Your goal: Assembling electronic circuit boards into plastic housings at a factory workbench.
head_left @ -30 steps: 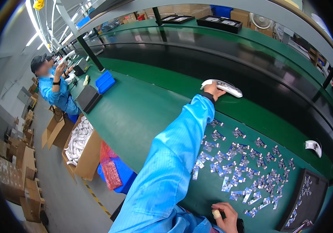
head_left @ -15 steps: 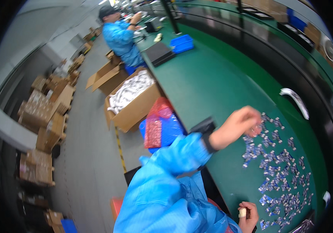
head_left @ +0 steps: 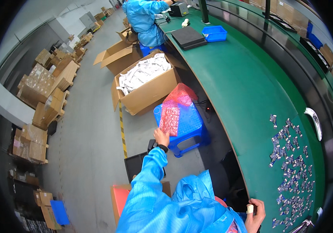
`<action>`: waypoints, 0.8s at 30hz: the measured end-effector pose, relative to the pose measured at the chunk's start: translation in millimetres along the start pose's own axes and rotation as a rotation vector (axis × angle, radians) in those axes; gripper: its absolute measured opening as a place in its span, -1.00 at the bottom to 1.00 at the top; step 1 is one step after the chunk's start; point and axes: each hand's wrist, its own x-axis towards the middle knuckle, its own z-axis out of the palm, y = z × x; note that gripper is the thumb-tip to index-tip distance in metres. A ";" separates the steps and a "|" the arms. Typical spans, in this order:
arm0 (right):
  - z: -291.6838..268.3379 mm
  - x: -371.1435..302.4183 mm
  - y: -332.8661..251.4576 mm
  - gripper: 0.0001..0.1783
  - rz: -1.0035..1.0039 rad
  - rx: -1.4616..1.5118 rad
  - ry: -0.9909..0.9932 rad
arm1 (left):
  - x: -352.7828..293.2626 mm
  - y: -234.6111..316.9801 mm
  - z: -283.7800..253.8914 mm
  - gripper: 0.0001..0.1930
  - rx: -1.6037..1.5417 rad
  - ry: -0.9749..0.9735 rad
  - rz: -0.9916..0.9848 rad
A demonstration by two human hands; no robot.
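Note:
My left hand reaches out to the left, its fingers closed at the lower edge of a pink bubble-wrap sheet. That sheet lies draped over a blue plastic stool. By the table's near edge, my right hand is curled, with a small cream piece, seemingly a finger cover, at one fingertip. Whatever the curled fingers may hold is hidden. Many small blue-and-silver circuit boards are spread over the green table to the right.
A carton full of white parts stands beyond the stool. On the table are a black flat box, a blue bin and a curved white part. A person in blue works at the far end. Stacked cartons line the left.
My left hand has swung from above the circuit boards down and left to the bubble wrap on the stool. My right hand stays near the table edge. The view has shifted.

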 end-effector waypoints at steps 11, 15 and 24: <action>109.1 59.9 -46.6 -0.84 -0.120 -0.041 -0.232 | 87.2 -19.0 48.0 -0.13 0.020 -0.466 -0.351; 150.0 98.9 -34.1 -0.84 -0.175 0.024 -0.387 | 79.1 -21.6 60.1 -0.24 -0.254 -0.449 -0.255; 282.4 200.9 -22.8 -0.31 -0.366 0.039 -0.311 | -32.9 63.1 -39.5 -0.26 -0.925 -0.266 -0.070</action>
